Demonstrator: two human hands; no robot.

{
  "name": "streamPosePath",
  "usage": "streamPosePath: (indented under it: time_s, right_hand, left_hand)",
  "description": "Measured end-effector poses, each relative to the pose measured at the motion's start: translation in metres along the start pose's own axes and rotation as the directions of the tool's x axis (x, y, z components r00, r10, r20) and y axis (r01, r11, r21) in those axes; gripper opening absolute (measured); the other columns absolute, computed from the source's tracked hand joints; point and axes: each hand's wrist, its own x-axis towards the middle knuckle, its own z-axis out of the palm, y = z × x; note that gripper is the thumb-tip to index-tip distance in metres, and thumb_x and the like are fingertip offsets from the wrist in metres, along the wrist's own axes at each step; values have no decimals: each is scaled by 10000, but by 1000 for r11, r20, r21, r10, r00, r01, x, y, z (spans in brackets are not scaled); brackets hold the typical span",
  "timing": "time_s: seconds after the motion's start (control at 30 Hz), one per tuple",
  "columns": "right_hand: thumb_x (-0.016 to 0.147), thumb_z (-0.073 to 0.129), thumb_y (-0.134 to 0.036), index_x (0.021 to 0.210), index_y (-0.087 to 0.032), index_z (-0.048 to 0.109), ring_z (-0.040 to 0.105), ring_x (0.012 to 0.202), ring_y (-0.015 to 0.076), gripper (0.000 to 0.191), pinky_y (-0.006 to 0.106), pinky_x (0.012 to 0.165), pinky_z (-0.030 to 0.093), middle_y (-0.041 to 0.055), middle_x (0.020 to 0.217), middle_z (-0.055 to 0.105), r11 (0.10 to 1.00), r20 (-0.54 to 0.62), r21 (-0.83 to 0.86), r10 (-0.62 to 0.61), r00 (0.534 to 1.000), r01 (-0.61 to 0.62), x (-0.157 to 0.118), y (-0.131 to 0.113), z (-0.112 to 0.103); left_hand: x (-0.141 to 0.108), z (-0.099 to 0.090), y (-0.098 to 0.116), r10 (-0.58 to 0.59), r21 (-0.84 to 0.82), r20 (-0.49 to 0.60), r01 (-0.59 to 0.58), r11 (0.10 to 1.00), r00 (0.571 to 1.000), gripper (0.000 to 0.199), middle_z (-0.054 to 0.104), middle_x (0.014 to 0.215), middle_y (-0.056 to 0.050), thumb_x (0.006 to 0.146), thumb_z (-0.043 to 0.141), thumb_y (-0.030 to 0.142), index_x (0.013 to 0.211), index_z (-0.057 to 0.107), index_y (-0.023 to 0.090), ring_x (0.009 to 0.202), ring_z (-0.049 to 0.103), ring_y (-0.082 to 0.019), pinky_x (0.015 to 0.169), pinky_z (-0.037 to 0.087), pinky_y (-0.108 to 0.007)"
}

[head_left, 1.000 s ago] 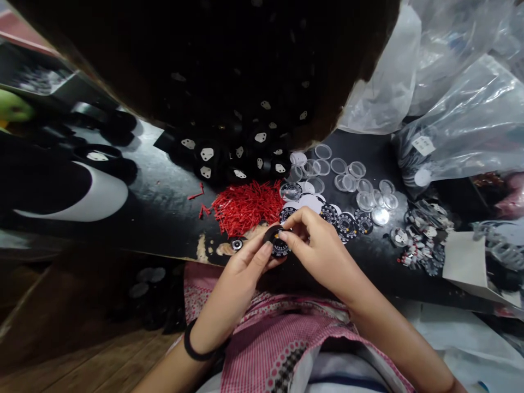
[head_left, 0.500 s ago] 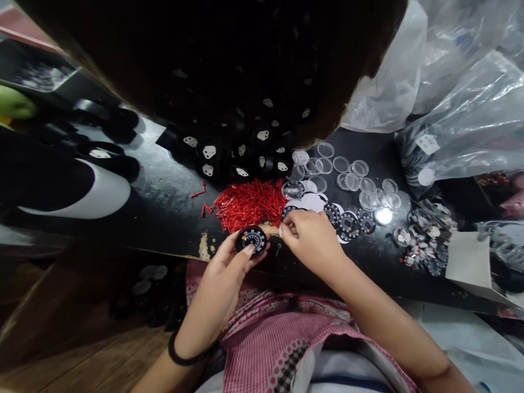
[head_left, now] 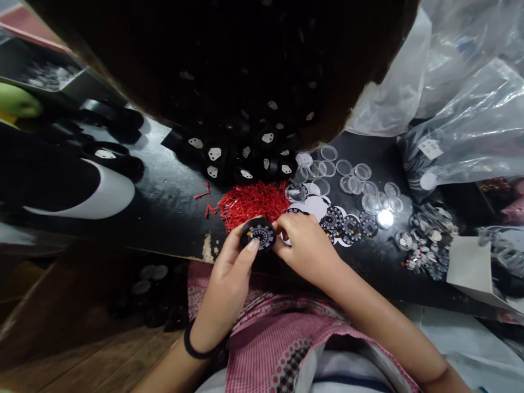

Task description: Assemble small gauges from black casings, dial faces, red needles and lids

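A round black gauge (head_left: 262, 233) with a printed dial is held in my left hand (head_left: 233, 267), its thumb lying on the dial face. My right hand (head_left: 305, 240) is at the gauge's right edge with its fingers pinched together; what they hold, if anything, is hidden. Just behind the gauge lies a heap of red pointers (head_left: 254, 202). Printed black dial discs (head_left: 351, 227) and white discs (head_left: 316, 207) lie behind and to the right of my right hand. Clear round covers (head_left: 362, 172) are spread farther back.
A large dark container (head_left: 245, 65) of black housings opens above the table (head_left: 172, 229). On the left stands a black and white cylinder (head_left: 118, 191). At the right are plastic bags (head_left: 470, 125), a pile of small parts (head_left: 434, 240) and a white box (head_left: 470, 265).
My right hand has moved left and now meets the gauge's edge. My left hand and the gauge have shifted slightly right and up. The whole view has shifted a little.
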Motion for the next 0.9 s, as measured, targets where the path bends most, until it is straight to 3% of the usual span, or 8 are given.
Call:
streamPosePath:
  time_s: [0.13, 0.33, 0.47, 0.6, 0.7, 0.9]
  right_hand:
    - [934, 579, -226, 895, -178, 610, 586, 856, 200, 69, 330, 780, 349, 48, 888, 688, 998, -120, 14, -52, 991, 54, -5, 2, 4]
    - [999, 484, -296, 881, -179, 633, 549, 841, 216, 223, 350, 788, 340, 79, 873, 677, 982, -255, -117, -171, 952, 146, -11, 10, 7]
    - [1012, 477, -306, 854, -183, 627, 552, 807, 193, 251, 340, 779, 355, 58, 843, 669, 984, -262, 17, -165, 951, 176, -13, 7, 0]
    - [1001, 510, -264, 894, -187, 619, 576, 820, 167, 171, 309, 777, 386, 29, 862, 663, 948, -211, 258, -132, 969, 185, -16, -2, -7]
    - [989, 519, -230, 869, -190, 605, 571, 812, 172, 153, 315, 769, 386, 30, 861, 657, 964, -145, 238, -86, 986, 119, -17, -8, -10]
    - [984, 519, -223, 858, -196, 592, 573, 776, 176, 148, 334, 749, 354, 24, 833, 670, 980, -87, 187, -50, 995, 65, -18, -8, -13]
  left_hand:
    - [3, 6, 7, -8, -130, 47, 15, 991, 999, 177, 746, 1137, -4, 875, 670, 312, 1040, 717, 267, 1243, 594, -256, 1136, 393, -417]
    - [0, 10, 14, -45, -185, 53, 54, 981, 998, 183, 760, 1123, -36, 873, 676, 334, 1032, 729, 261, 1220, 618, -251, 1145, 380, -453]
    - [1, 9, 15, -42, -176, 38, 48, 983, 998, 186, 749, 1137, -37, 875, 669, 333, 1039, 714, 255, 1192, 631, -250, 1122, 404, -440]
    - [4, 9, 7, -6, -1, -25, 6, 1000, 1000, 251, 711, 1180, 0, 879, 668, 324, 1128, 672, 298, 1189, 613, -227, 1107, 400, -395]
    - [5, 8, -2, 36, 161, 46, -43, 986, 998, 294, 681, 1219, -1, 877, 663, 352, 1168, 658, 309, 1175, 601, -241, 1090, 403, -402]
    - [2, 8, -1, 121, 277, 90, -142, 950, 988, 257, 690, 1202, -12, 875, 660, 341, 1126, 681, 294, 1127, 622, -245, 1028, 433, -348]
